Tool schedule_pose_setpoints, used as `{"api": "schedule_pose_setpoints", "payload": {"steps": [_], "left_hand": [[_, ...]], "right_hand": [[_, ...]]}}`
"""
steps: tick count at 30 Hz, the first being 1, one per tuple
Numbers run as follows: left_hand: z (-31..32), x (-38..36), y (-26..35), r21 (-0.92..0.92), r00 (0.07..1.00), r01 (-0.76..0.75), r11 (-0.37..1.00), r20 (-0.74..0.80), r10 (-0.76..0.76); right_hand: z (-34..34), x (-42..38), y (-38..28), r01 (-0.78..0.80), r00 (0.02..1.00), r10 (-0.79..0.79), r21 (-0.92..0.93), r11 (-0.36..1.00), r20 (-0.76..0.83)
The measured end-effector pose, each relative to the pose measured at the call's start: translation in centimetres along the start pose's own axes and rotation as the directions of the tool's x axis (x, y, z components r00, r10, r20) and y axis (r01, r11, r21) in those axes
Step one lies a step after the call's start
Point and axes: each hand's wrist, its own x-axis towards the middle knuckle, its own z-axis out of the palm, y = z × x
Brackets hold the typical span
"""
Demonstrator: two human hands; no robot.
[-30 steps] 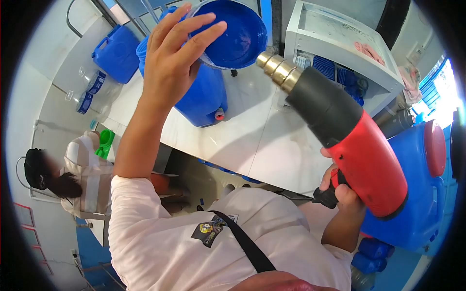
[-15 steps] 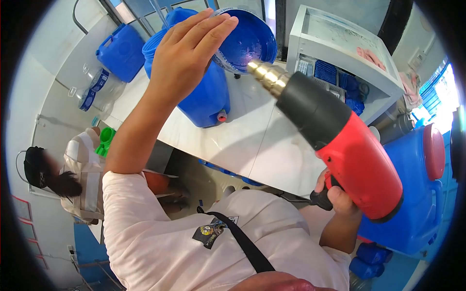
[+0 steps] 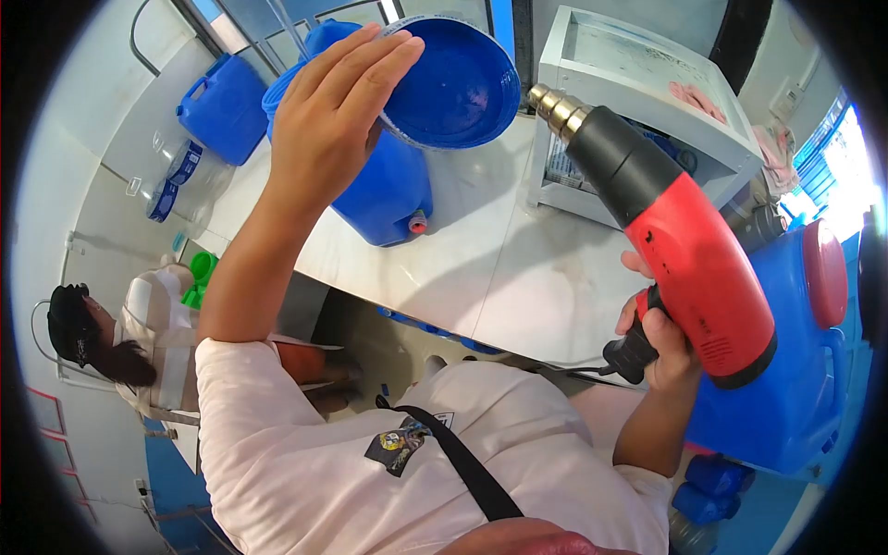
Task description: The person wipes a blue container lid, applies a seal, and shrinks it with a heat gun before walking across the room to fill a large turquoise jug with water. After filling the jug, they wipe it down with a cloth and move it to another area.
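My left hand (image 3: 338,102) is on the rim of a blue round lid (image 3: 453,88), its fingers wrapped over the edge and the hollow side facing me. My right hand (image 3: 661,338) holds a red and black heat gun (image 3: 694,250) by its handle. The metal nozzle points up and left, a short way to the right of the lid. Below the lid stands a blue jerrycan (image 3: 384,194) with a small red-rimmed outlet, on the white counter (image 3: 462,250).
A white shelf unit (image 3: 638,92) bears a pink cloth. At the right stands a large blue container (image 3: 768,370) with a red cap. Another blue jerrycan (image 3: 225,109) and clear bottles (image 3: 176,176) are at the left. A person in a black cap (image 3: 69,324) is at the lower left.
The heat gun has moved right and slightly up, so its nozzle is farther from the lid. My left hand and the lid have shifted slightly left.
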Motion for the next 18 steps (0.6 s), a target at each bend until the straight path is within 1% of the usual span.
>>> {"api": "schedule_pose_setpoints", "payload": {"steps": [3,5,6,7,8,9,10,11,12,13,14,15,17,18], "left_hand": [[-0.1,0.1,0.0,-0.046,1.0,0.007,0.999,-0.007,-0.007],[-0.3,-0.1,-0.3,-0.103,0.996,0.052,0.993,0.071,-0.045],[-0.2,-0.4,-0.1,-0.102,0.996,0.053,0.993,0.074,-0.046],[0.1,-0.9,0.3,-0.419,0.957,0.286,0.862,0.175,-0.233],[0.2,-1.2,0.6,-0.65,0.871,0.489,0.582,0.33,-0.363],[0.3,-1.3,0.8,-0.644,0.867,0.497,0.582,0.338,-0.366],[0.3,-1.4,1.0,-0.71,0.733,0.657,0.254,0.524,-0.433],[0.3,-1.5,1.2,-0.669,0.576,0.736,-0.108,0.702,-0.419],[0.4,-1.6,1.6,-0.584,0.475,0.792,-0.181,0.774,-0.418],[0.9,-2.1,2.1,-0.577,0.465,0.795,-0.187,0.778,-0.422],[2.0,-3.1,2.8,-0.504,0.37,0.801,-0.323,0.842,-0.393],[2.9,-4.4,3.7,-0.419,0.276,0.788,-0.452,0.895,-0.35],[5.3,-8.5,6.0,-0.216,0.136,0.786,-0.579,0.975,-0.178],[6.4,-10.8,8.0,-0.105,0.035,0.797,-0.595,0.991,-0.128]], "right_hand": [[-0.5,-0.3,0.8,0.024,1.0,-0.024,0.033,0.999,-0.012],[-1.4,-0.9,1.2,0.025,0.999,-0.023,0.061,0.998,-0.022],[-2.0,-1.3,1.1,0.0,0.999,-0.001,0.024,1.0,0.041],[-2.2,-1.5,1.0,-0.016,0.997,0.016,0.009,1.0,0.075],[-2.4,-1.7,0.9,-0.032,0.994,0.032,-0.008,0.999,0.109],[-2.0,-1.8,0.9,-0.065,0.995,0.063,0.019,0.998,0.079],[-2.1,-1.9,0.9,-0.086,0.994,0.084,0.034,0.996,0.068],[-2.2,-2.1,1.0,-0.108,0.993,0.105,0.049,0.993,0.057],[-2.8,-2.2,1.5,-0.159,0.985,0.154,0.054,0.986,0.078],[-3.4,-2.6,2.3,-0.187,0.979,0.182,0.053,0.981,0.093],[-3.9,-3.0,3.1,-0.216,0.972,0.209,0.052,0.975,0.108],[-4.6,-3.8,4.7,-0.231,0.958,0.226,0.006,0.973,0.178],[-4.5,-3.7,4.9,-0.237,0.936,0.239,-0.04,0.971,0.26],[-3.1,-3.0,4.0,-0.254,0.948,0.228,0.097,0.962,0.223]]}}
